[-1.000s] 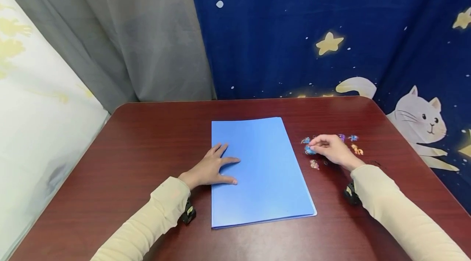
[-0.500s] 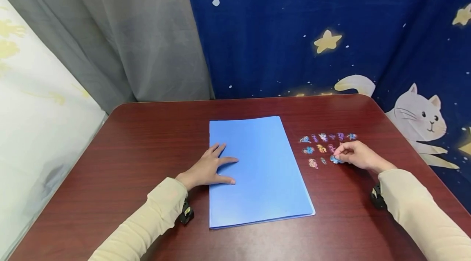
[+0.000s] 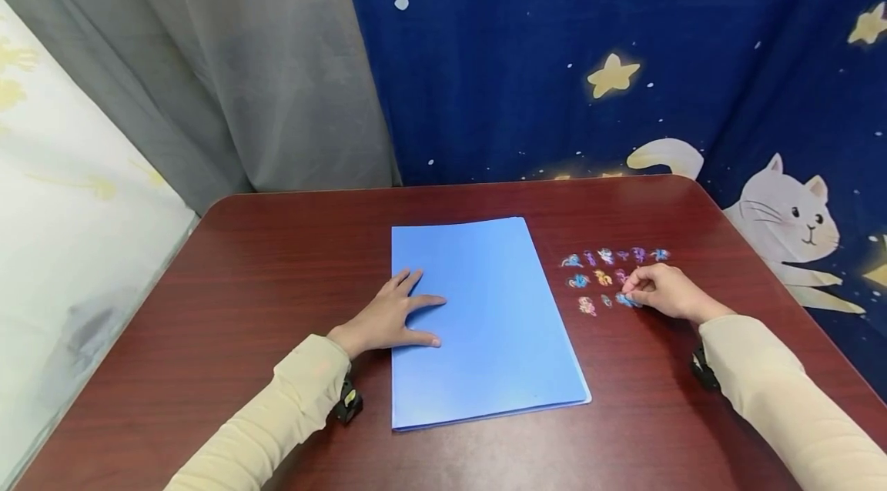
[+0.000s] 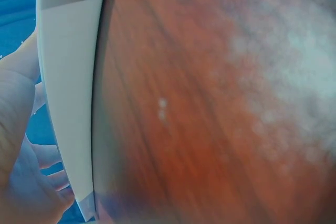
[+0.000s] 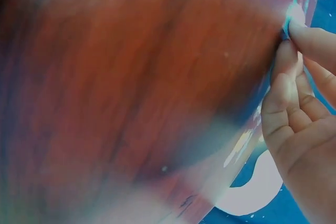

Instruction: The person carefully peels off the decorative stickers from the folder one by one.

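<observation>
My left hand (image 3: 388, 318) rests with spread fingers on the left part of a blue folder (image 3: 492, 322), which lies on the table. In the left wrist view, its pale spine (image 4: 71, 77) shows beside the hand. To the folder's right, small pony stickers lie in rows. Thumb and forefinger of my right hand (image 3: 665, 292) pinch a blue pony sticker (image 3: 627, 299) at the right of the nearest row. A pink sticker (image 3: 587, 306) and a small teal one (image 3: 606, 300) lie left of it. My right hand hides part of the middle row.
The dark red-brown table (image 3: 291, 260) carries the folder and stickers. In the far row sit a white sticker (image 3: 606, 255) and a purple one (image 3: 638, 254); an orange one (image 3: 603, 277) is in the middle row. Grey (image 3: 277, 75) and blue star-patterned curtains (image 3: 520, 68) hang behind.
My right hand has left a blue sticker in the middle row and moved right and nearer, to another blue sticker in the nearest row. My left hand stays on the folder.
</observation>
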### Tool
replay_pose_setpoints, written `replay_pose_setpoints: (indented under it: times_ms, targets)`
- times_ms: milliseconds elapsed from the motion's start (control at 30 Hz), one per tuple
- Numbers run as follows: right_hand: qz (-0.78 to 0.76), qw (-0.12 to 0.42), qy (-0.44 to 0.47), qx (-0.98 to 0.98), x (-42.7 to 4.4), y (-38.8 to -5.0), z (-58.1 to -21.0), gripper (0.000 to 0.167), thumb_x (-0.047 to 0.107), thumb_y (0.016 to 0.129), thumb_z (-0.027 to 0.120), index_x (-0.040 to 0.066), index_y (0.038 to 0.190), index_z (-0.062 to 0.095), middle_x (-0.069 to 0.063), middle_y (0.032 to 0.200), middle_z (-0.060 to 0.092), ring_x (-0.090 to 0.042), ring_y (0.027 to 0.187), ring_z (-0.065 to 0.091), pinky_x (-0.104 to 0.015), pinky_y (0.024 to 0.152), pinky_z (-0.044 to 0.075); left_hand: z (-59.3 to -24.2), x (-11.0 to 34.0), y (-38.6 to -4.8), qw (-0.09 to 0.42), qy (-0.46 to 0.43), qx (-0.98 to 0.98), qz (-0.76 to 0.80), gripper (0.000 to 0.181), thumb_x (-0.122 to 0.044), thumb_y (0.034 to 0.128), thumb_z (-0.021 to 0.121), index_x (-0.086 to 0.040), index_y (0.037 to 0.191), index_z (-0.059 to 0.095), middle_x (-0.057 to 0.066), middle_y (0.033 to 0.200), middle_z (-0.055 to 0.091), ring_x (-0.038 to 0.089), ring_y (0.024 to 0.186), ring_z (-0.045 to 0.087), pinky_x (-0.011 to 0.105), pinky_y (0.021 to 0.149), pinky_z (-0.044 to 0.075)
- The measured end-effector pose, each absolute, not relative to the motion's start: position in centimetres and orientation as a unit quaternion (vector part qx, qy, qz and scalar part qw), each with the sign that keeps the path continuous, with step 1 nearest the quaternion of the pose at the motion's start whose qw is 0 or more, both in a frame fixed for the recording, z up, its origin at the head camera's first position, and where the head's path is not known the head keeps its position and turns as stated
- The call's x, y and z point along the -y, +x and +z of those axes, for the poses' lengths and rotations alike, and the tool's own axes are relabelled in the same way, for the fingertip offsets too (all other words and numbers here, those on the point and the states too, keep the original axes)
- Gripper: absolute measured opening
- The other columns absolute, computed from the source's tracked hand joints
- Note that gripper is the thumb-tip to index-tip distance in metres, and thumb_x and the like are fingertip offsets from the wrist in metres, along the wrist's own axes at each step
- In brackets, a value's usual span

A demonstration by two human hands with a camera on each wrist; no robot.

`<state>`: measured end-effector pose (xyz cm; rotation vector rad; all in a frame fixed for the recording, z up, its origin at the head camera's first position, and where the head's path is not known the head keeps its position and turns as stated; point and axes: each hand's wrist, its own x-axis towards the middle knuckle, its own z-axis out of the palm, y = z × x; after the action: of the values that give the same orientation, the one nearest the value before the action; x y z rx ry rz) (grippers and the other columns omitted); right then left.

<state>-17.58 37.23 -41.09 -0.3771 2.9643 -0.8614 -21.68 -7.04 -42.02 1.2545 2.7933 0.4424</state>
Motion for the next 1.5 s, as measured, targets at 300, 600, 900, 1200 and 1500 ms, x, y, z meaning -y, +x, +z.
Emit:
replay_pose_setpoints:
  times_ms: [300, 600, 900, 1200, 1500]
  targets:
    - [-0.235, -0.029, -0.137, -0.962, -36.8, -17.8, -41.4, 0.01, 0.006, 0.074, 0.07, 0.008, 0.071, 0.061, 0.005, 0.065, 0.056, -0.006, 0.057, 0.047, -0.025, 0.056, 0.041, -41.8, 7.5, -21.6, 0.021, 0.406, -0.903, 0.141, 0.063, -0.055, 0.0714, 0.063, -0.023, 0.125, 0.053, 0.025, 0.139, 0.025, 0.043, 0.127, 0.017, 0.056, 0.098, 0.02]
    - [-0.177, -0.052, -0.155, -0.971, -36.3, -17.7, -41.0, 0.013, 0.007, 0.073, 0.07, 0.012, 0.066, 0.06, 0.008, 0.061, 0.053, -0.006, 0.057, 0.046, -0.028, 0.055, 0.04, -41.8, 7.5, -21.7, 0.02, 0.408, -0.902, 0.142, 0.063, -0.055, 0.0714, 0.064, -0.022, 0.125, 0.053, 0.025, 0.139, 0.025, 0.043, 0.127, 0.017, 0.055, 0.098, 0.019]
    - [-0.187, -0.043, -0.157, -0.969, -35.7, -18.0, -41.4, 0.011, 0.005, 0.072, 0.065, 0.009, 0.065, 0.056, 0.008, 0.058, 0.051, -0.005, 0.055, 0.045, -0.028, 0.054, 0.037, -41.9, 7.6, -21.6, 0.021, 0.402, -0.904, 0.141, 0.063, -0.055, 0.0717, 0.063, -0.022, 0.125, 0.053, 0.025, 0.139, 0.024, 0.043, 0.127, 0.017, 0.056, 0.099, 0.018]
    - [-0.199, -0.015, -0.158, -0.967, -35.7, -18.1, -41.3, 0.017, 0.009, 0.077, 0.064, 0.012, 0.064, 0.054, 0.008, 0.059, 0.049, -0.005, 0.055, 0.042, -0.03, 0.058, 0.036, -41.9, 7.7, -21.3, 0.025, 0.397, -0.906, 0.146, 0.063, -0.054, 0.0718, 0.063, -0.022, 0.125, 0.053, 0.025, 0.14, 0.023, 0.043, 0.127, 0.016, 0.056, 0.098, 0.019]
    - [-0.215, 0.002, -0.143, -0.966, -36.6, -17.9, -41.2, 0.018, 0.01, 0.073, 0.066, 0.012, 0.061, 0.052, 0.008, 0.055, 0.046, -0.007, 0.054, 0.041, -0.029, 0.06, 0.039, -41.8, 7.3, -21.3, 0.032, 0.398, -0.906, 0.143, 0.064, -0.054, 0.0721, 0.063, -0.022, 0.126, 0.052, 0.024, 0.14, 0.023, 0.042, 0.128, 0.016, 0.055, 0.099, 0.018]
